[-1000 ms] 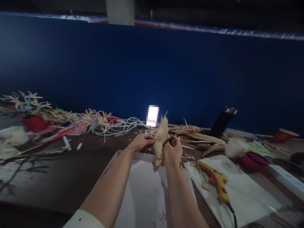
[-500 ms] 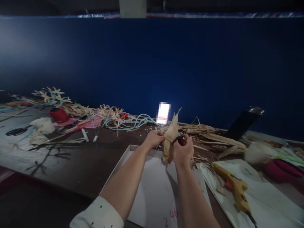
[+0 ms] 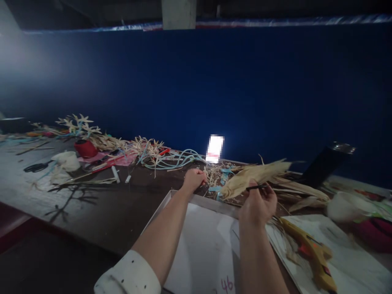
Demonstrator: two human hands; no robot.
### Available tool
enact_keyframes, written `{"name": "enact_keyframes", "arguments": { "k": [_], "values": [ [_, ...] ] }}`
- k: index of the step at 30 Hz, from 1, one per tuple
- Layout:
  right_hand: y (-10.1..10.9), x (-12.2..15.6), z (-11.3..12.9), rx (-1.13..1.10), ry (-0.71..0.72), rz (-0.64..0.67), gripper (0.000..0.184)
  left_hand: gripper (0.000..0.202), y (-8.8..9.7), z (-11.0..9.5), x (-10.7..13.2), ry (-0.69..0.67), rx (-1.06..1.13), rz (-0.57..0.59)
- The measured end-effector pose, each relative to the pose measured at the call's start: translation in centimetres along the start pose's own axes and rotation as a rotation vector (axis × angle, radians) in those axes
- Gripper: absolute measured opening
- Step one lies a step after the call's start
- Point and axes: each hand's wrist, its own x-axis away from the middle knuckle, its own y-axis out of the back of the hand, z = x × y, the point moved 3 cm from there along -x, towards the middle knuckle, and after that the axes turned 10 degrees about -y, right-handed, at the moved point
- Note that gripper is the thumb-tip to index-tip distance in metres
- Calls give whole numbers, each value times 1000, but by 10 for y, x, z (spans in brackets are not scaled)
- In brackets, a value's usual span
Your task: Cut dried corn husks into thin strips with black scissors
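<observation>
My right hand is closed round a dried corn husk, which lies almost level and points to the right above the table. A thin black tool that I cannot make out sticks out of the same fingers. My left hand is curled shut a little to the left of the husk, apart from it, over loose husk scraps and pale blue bits. What it grips, if anything, is hidden. Both forearms reach over a white tray.
A yellow glue gun lies on a white sheet at the right, near a white bowl and a black flask. A lit phone, blue cords, husk flowers, a red bowl and scissors lie further left.
The husk stood upright between both hands; now my right hand alone holds it, swung down to the right. My left hand has let go and stays near the scraps. The view has turned left.
</observation>
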Motion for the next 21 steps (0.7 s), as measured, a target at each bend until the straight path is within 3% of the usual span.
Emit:
{"name": "enact_keyframes", "arguments": {
  "k": [7,10,15,19,21],
  "values": [
    [-5,-5,20,-302,-394,335,18,10,5,4,0,44,73,-73],
    [-6,-5,23,-374,-491,357,15,15,4,-1,3,44,163,-50],
    [-12,4,20,-334,-482,388,14,22,3,-9,8,105,404,29],
    [-14,8,16,-246,-442,427,20,23,5,-10,6,127,488,11],
    [-14,8,14,-219,-445,421,21,22,7,-8,3,114,533,-55]
  ]
}}
